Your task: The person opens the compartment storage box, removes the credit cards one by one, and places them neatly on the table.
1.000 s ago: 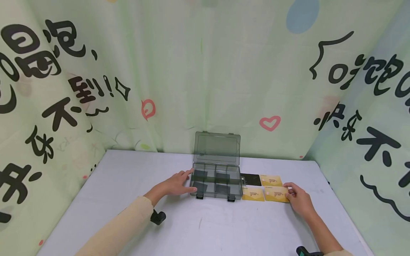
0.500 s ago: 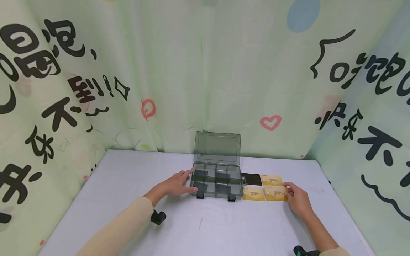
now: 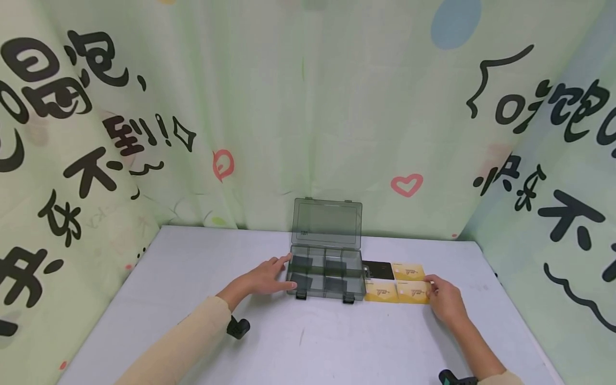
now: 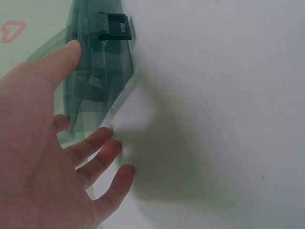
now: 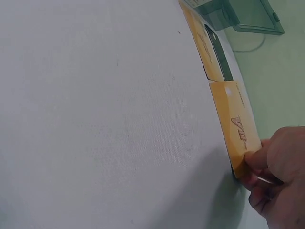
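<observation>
While the left hand (image 3: 262, 278) is resting with straight, relaxed fingers against the left end of the open smoky-clear box (image 3: 326, 278) on the tabletop (image 3: 308, 342), the right hand (image 3: 445, 302) is pinching the right edge of the near yellow card (image 3: 413, 292), which is lying flat just right of the box. Only the right wrist view is showing thumb and fingers (image 5: 257, 157) curling over that card's corner; only the head view is showing the box's raised lid (image 3: 327, 223) and the black card (image 3: 377, 270) lying behind the yellow ones.
</observation>
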Demonstrator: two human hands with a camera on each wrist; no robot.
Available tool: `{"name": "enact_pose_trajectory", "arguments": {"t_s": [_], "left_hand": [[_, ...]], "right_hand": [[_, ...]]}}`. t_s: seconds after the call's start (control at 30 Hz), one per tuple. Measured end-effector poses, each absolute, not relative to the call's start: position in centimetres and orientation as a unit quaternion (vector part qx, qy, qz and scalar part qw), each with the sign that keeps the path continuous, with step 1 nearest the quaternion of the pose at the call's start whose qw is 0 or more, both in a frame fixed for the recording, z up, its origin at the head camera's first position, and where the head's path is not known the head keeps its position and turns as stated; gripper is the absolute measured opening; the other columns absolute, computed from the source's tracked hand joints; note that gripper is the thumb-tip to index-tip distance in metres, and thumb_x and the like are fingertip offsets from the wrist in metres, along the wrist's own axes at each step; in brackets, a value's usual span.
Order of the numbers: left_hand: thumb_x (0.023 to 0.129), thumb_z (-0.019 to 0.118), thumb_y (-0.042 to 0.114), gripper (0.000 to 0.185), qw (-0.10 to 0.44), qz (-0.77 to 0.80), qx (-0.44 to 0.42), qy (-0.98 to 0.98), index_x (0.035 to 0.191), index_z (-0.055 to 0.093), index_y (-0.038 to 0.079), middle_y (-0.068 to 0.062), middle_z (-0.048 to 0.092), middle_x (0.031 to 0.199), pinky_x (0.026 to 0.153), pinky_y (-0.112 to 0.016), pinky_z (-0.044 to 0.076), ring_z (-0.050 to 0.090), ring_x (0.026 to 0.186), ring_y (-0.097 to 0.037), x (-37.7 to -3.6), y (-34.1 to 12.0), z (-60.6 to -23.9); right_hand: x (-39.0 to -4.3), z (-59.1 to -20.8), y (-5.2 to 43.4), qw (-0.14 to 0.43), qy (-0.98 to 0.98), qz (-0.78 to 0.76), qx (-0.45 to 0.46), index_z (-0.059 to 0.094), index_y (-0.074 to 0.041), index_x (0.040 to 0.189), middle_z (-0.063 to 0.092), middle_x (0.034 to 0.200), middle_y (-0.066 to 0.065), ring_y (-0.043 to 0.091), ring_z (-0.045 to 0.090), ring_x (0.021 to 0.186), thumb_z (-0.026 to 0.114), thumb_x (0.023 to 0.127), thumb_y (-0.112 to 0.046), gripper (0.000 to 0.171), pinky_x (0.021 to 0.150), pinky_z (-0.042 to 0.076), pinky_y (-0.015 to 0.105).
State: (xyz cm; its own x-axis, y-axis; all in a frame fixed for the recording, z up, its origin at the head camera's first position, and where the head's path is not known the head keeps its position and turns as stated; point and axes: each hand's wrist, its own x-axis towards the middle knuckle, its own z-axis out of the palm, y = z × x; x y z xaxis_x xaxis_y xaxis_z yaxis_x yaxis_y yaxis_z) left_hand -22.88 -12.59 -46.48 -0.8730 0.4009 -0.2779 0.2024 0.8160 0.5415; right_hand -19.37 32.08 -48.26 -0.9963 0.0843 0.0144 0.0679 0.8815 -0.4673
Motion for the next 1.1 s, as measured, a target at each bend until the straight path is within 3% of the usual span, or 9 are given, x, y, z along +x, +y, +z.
{"name": "enact_pose_trajectory", "arguments": {"t_s": [0.53,0.83,1.0,1.1], "left_hand": [[0.090,0.061,0.052,0.083,0.195,0.257,0.159,0.933,0.155,0.021,0.020,-0.011,0.048,0.139,0.108,-0.055,0.037,0.043,0.133,-0.034,-22.80,-12.64,-46.41],[0.090,0.060,0.052,0.082,0.194,0.255,0.160,0.934,0.155,0.021,0.021,-0.011,0.048,0.139,0.108,-0.054,0.037,0.043,0.133,-0.034,-22.95,-12.64,-46.37],[0.091,0.060,0.052,0.083,0.198,0.256,0.158,0.933,0.155,0.020,0.020,-0.011,0.048,0.140,0.108,-0.054,0.037,0.043,0.134,-0.034,-22.91,-12.64,-46.44],[0.090,0.060,0.052,0.083,0.199,0.258,0.158,0.932,0.155,0.020,0.020,-0.012,0.048,0.140,0.108,-0.055,0.036,0.043,0.134,-0.034,-22.84,-12.62,-46.44]], "right_hand": [[-19.35,-48.38,31.88,0.034,-0.982,0.180,-0.047,0.063,0.005,0.116,0.056,0.102,0.024,0.037,0.058,0.091,0.060,0.085,0.005,0.031,0.072,0.049,0.048],[-19.55,-48.57,32.00,0.050,-0.980,0.192,-0.028,0.063,-0.001,0.101,0.056,0.098,0.020,0.032,0.056,0.084,0.067,0.082,0.002,0.020,0.066,0.047,0.045],[-19.28,-48.69,31.66,0.040,-0.976,0.215,-0.014,0.067,0.002,0.109,0.058,0.105,0.023,0.030,0.055,0.087,0.065,0.085,0.000,0.024,0.073,0.047,0.044],[-18.95,-48.77,31.55,0.028,-0.973,0.228,-0.008,0.065,0.003,0.118,0.057,0.114,0.025,0.031,0.054,0.091,0.067,0.088,-0.013,0.034,0.075,0.047,0.043]]}}
